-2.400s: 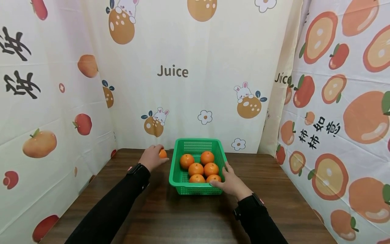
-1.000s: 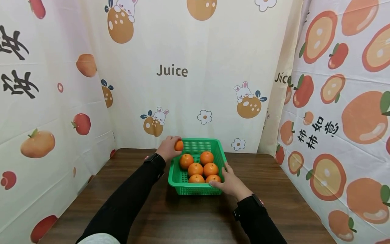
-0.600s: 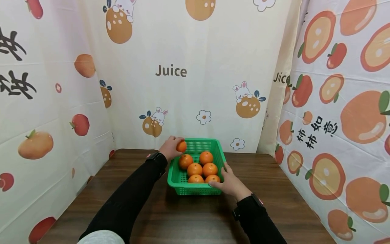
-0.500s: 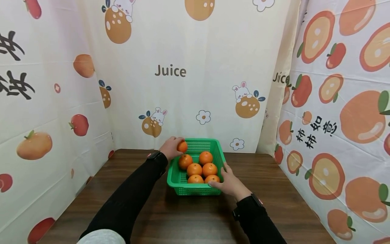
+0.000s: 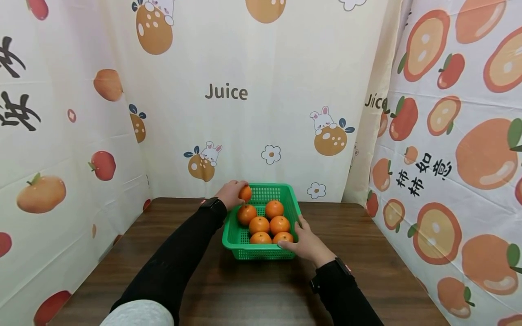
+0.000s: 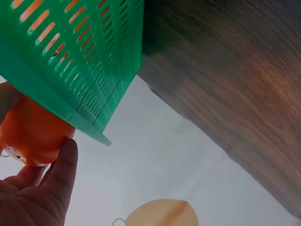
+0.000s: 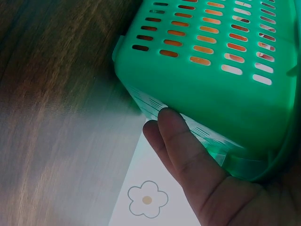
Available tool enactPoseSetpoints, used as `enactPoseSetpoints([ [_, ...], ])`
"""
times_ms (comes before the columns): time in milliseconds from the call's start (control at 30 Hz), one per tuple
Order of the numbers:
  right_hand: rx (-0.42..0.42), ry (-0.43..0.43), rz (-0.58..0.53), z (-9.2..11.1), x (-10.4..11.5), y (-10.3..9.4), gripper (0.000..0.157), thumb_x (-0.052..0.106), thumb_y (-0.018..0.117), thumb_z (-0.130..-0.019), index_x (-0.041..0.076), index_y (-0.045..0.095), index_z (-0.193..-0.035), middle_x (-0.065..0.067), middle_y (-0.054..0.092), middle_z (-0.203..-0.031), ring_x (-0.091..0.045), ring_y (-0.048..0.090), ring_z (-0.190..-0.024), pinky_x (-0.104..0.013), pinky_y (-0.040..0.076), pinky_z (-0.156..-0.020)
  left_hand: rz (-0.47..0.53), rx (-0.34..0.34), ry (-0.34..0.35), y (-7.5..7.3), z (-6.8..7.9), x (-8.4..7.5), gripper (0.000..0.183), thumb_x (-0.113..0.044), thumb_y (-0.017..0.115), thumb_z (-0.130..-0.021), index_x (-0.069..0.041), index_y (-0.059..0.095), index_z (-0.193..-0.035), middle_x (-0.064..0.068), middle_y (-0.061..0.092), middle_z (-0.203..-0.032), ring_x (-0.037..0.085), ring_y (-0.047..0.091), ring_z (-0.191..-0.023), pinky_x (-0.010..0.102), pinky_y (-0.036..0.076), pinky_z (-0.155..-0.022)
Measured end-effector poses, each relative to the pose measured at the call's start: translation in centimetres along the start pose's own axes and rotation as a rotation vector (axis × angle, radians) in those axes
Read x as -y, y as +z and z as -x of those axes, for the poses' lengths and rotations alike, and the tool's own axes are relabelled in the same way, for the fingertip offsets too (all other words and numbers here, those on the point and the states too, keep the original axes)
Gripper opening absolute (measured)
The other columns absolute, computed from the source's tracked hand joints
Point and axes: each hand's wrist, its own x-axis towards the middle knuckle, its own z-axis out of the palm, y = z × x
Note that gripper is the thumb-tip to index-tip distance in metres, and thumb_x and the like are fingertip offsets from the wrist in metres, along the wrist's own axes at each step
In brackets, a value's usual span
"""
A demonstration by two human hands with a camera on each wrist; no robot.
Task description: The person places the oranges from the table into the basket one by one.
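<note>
Over the back left rim of a green plastic basket (image 5: 263, 252), my left hand (image 5: 230, 194) holds an orange (image 5: 245, 193). The left wrist view shows this orange (image 6: 35, 134) between thumb and fingertips, right beside the basket's rim. Several more oranges (image 5: 259, 225) lie inside the basket, mostly towards its front. My right hand (image 5: 307, 242) grips the front right corner, thumb over the rim and fingers along the outer side wall. In the right wrist view, two extended fingers (image 7: 181, 141) lie against the slotted basket wall (image 7: 202, 84); the thumb is hidden there.
The basket stands on a dark brown wooden table (image 5: 244, 294), near its back edge. Fruit-printed cloths hang on the left, at the back (image 5: 228, 131) and on the right (image 5: 440, 181), close around the table.
My left hand has carried the orange rightward from beside the basket to over its back left rim, creeping slightly further right lately. The right hand stays at the corner. The head view shifts slightly.
</note>
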Motion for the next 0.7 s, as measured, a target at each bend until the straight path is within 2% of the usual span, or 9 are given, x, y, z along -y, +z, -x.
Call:
enactPoseSetpoints([
  [167,-0.002,-0.001,-0.001,0.0,0.0,0.1,0.102,0.057,0.072,-0.098,-0.004,0.027,-0.166,-0.013,-0.001,-0.181,-0.047,0.038,-0.155,-0.063,0.04,-0.12,0.006,0.022,-0.017,0.0,-0.3,0.1,0.068,-0.021,0.081,-0.097,-0.018,0.052,-0.157,0.018,0.054,-0.15,0.035,0.062,-0.126,0.05,0.053,-0.11],
  [433,-0.003,0.011,-0.003,0.1,0.1,-0.2,0.103,0.057,0.073,-0.097,-0.004,0.027,-0.166,-0.012,-0.001,-0.181,-0.047,0.037,-0.155,-0.064,0.039,-0.121,-0.061,0.046,0.028,-0.4,-0.7,-0.7,0.054,-0.022,0.078,-0.1,-0.025,0.06,-0.15,0.021,0.056,-0.142,0.039,0.064,-0.116,0.052,0.056,-0.101],
  [700,0.002,0.003,-0.011,0.1,0.0,0.1,0.103,0.058,0.072,-0.097,-0.003,0.027,-0.166,-0.013,0.0,-0.181,-0.047,0.033,-0.157,-0.064,0.037,-0.122,-0.087,0.083,0.028,-0.7,-0.7,-1.7,0.044,-0.019,0.076,-0.101,-0.026,0.063,-0.142,0.022,0.055,-0.14,0.039,0.063,-0.11,0.052,0.056,-0.095],
])
